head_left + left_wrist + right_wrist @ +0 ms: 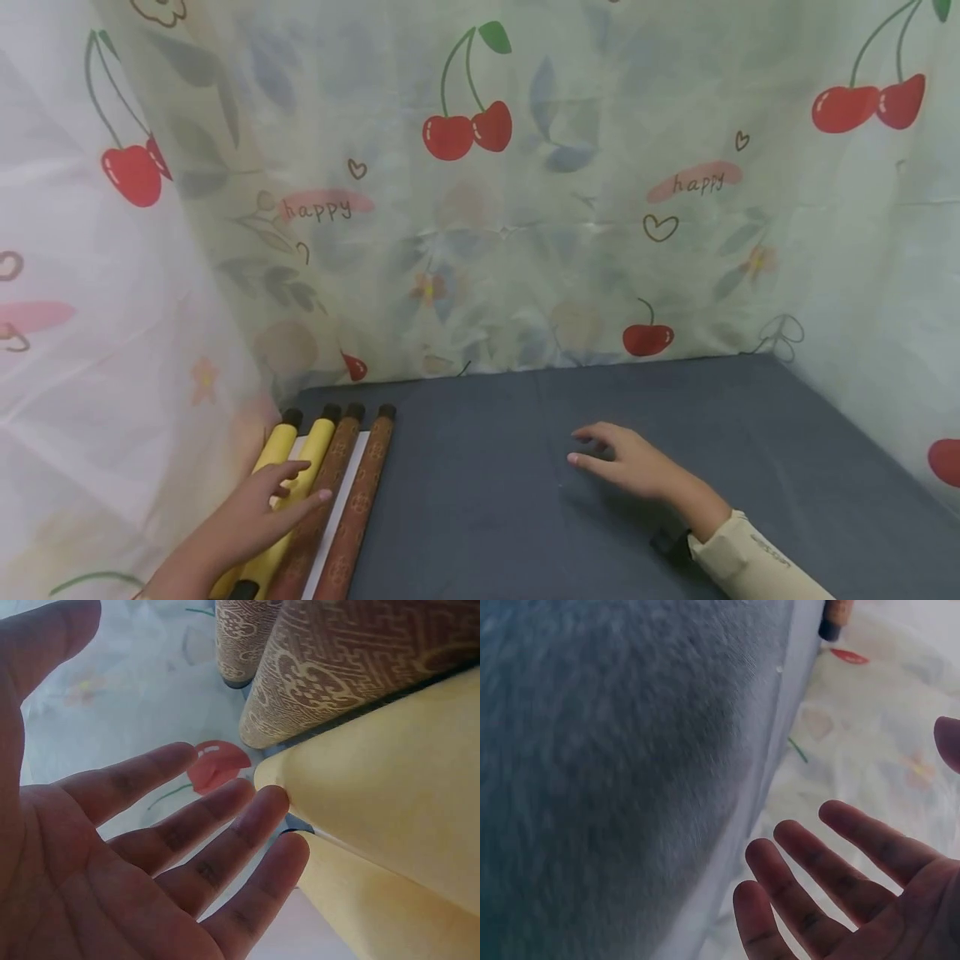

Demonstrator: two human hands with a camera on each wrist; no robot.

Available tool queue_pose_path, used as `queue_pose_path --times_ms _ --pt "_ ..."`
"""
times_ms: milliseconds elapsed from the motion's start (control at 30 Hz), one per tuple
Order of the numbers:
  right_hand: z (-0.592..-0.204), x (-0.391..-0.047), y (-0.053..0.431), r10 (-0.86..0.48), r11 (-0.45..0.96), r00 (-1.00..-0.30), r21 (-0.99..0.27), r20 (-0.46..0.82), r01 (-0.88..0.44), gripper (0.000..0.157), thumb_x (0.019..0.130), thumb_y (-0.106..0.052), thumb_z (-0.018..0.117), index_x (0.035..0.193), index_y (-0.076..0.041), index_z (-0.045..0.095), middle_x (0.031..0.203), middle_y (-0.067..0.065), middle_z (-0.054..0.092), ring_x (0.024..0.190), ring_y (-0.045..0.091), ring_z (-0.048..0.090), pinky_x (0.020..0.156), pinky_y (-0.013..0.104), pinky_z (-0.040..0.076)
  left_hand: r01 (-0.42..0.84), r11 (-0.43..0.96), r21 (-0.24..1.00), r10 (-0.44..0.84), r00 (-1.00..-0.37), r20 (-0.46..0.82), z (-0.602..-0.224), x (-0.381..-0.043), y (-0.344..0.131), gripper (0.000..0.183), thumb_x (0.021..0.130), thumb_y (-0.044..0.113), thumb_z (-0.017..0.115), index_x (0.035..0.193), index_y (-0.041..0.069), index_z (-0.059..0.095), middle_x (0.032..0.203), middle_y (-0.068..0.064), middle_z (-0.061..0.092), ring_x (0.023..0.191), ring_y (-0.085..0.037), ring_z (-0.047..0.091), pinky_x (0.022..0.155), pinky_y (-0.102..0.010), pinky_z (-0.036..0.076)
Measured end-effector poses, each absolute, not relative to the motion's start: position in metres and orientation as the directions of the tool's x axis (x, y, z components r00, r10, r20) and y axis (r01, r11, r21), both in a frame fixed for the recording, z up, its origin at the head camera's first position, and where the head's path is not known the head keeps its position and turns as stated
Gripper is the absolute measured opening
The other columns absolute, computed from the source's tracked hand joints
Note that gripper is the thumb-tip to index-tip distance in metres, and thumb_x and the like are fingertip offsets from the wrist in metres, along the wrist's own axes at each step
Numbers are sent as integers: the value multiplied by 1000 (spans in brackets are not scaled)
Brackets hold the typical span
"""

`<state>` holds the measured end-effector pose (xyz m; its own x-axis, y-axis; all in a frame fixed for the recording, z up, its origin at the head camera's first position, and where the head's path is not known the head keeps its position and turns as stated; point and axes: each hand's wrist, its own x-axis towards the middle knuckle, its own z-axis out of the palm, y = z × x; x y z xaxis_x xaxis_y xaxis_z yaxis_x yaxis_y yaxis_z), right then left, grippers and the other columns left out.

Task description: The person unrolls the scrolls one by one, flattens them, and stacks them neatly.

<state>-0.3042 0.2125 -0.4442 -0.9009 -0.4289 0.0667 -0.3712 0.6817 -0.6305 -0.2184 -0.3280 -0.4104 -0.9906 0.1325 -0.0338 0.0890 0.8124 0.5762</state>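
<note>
At the left side of the table lie two yellow scrolls [310,457] and two brown patterned scrolls [362,500], side by side with black end knobs. My left hand [243,518] is over the yellow scrolls and the nearer brown one, fingers loosely extended and holding nothing. In the left wrist view its fingers [217,862] are spread near the end of a yellow scroll [375,780]; whether they touch it I cannot tell. Above the middle right of the table, apart from the scrolls, hovers my right hand [637,462], its fingers relaxed and nothing in them.
A dark grey cloth covers the table [480,467]. White strips [339,508] show between the scrolls. Printed curtains [465,250] with cherries and hearts stand along the back and both sides. A black band or device [670,546] is at the right wrist.
</note>
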Motion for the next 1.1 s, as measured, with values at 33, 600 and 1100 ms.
queue_pose_path --times_ms 33,600,1100 --pt "-445 -305 211 -438 676 -896 -633 66 -377 60 103 -55 64 144 -10 63 142 10 66 121 27 65 97 53 55 90 810 579 131 -991 -30 -411 -217 -328 77 101 51 69 152 -6 51 153 -31 53 120 -46 66 88 -53 60" --pt "-440 -310 166 -549 593 -832 -666 79 -454 56 105 -49 64 144 -9 63 141 14 65 117 27 65 92 48 56 106 804 586 129 -992 3 -410 -201 -329 68 97 45 76 141 -5 60 140 -25 65 110 -36 71 86 -47 61" --pt "-443 -307 110 -625 509 -777 -715 76 -480 53 106 -44 65 144 -7 63 140 13 65 112 22 65 90 44 56 122 800 588 145 -989 8 -417 -200 -321 56 98 39 77 136 -1 64 128 -15 72 98 -20 72 77 -33 59"
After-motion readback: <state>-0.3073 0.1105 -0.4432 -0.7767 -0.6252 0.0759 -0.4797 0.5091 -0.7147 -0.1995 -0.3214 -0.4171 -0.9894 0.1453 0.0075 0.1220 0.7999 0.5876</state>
